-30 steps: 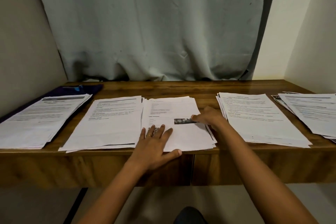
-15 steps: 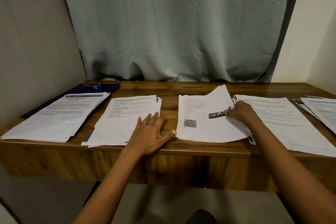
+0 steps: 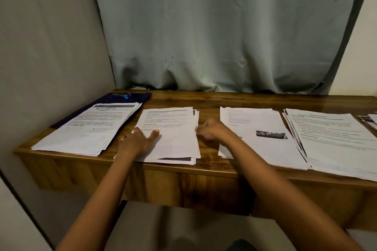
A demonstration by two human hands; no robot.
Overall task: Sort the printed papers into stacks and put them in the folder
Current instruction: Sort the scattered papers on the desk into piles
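Several stacks of printed papers lie in a row on the wooden desk (image 3: 204, 100). The leftmost stack (image 3: 89, 128) rests on a dark purple folder (image 3: 140, 97). My left hand (image 3: 138, 140) rests flat on the left edge of the second stack (image 3: 173, 136), thumb on the top sheet. My right hand (image 3: 212, 130) is blurred, its fingers curled, at that stack's right edge, holding nothing that I can see. To its right lies the third stack (image 3: 259, 126), topped by a sheet with a small dark photo, then a fourth stack (image 3: 334, 140).
A further pile (image 3: 370, 121) shows at the far right edge. A blue clip (image 3: 126, 96) sits on the folder's back end. A grey curtain (image 3: 214, 36) hangs behind the desk, and walls close both sides. A grey seat (image 3: 183, 228) is below the desk front.
My right hand let go of the lifted sheet on the third stack, which now lies flat, and moved left to the second stack. My left hand shifted to that stack's left edge.
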